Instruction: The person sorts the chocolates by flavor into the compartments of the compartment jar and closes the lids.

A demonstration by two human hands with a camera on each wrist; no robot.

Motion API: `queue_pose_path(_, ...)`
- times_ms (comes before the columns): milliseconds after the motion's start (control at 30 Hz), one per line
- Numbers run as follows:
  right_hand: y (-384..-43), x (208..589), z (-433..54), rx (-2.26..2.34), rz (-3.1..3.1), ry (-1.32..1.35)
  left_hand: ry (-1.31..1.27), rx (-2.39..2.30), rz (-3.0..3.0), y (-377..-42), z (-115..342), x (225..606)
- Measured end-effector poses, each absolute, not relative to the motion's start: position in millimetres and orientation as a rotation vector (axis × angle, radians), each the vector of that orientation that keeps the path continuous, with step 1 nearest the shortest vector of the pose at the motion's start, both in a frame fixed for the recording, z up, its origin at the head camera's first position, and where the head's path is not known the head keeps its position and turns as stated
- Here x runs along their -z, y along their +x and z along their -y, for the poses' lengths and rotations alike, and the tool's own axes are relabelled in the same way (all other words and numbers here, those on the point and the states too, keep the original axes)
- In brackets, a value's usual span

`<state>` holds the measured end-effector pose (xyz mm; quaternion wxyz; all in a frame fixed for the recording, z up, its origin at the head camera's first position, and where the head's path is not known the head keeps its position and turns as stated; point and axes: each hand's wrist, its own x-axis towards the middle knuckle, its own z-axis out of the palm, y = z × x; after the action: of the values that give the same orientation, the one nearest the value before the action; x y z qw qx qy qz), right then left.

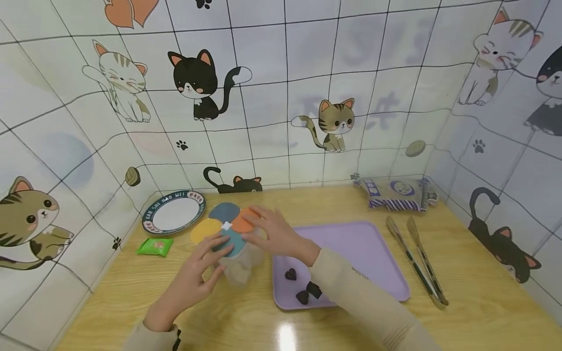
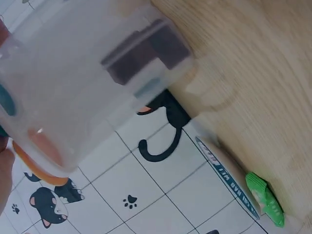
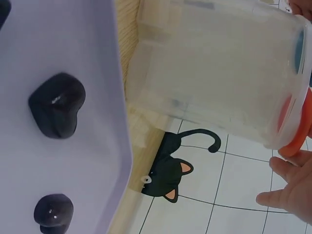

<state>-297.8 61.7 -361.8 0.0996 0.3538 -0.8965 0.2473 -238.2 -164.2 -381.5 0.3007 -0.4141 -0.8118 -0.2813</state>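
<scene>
Wooden tabletop amid 3 cat-print walls

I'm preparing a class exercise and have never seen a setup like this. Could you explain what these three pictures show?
There is no machine here: a person works with a bare left hand and right hand. The widest picture comes from a camera worn on the head, looking forward and down; the other two come from cameras on the left and right wrists, so they look turned. On the wooden table are a purple tray with dark heart-shaped pieces, metal tongs, a printed bag, a plate, a green packet and a cloudy plastic container. Both hands touch its flower-like lid; neither plainly grips it.
</scene>
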Motion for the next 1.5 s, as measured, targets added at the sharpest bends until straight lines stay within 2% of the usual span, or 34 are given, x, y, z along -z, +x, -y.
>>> queue_pose_path(167, -286.0, 363.3, -66.4, -0.71, 2.585, 1.094, -1.036, 0.599, 2.21, -229.1, 162.2, 380.6)
queue_pose_path(367, -268.1, 369.0, -63.3, -0.539, 2.255, 1.144, -0.877, 0.413, 2.274, -237.6, 171.2, 373.3)
queue_pose_path(633, -250.2, 373.7, -45.7, -0.556, 2.036, 1.319, -0.727, 0.45, 2.279, -245.0, 177.2, 378.1)
queue_pose_path(800, -264.9, 373.6, -44.3, -0.648, 2.042, 1.326, -0.7, 0.671, 2.408, -245.6, 174.9, 376.8)
queue_pose_path(1100, -297.8, 378.5, -48.9, -0.85, 2.103, 1.311, -0.704, 0.781, 2.44, -251.6, 177.8, 380.9)
queue_pose_path(1500, -302.3, 365.5, -33.1, -1.108, 2.184, 1.036, -0.727, 0.821, 2.335, -256.6, 178.5, 389.9)
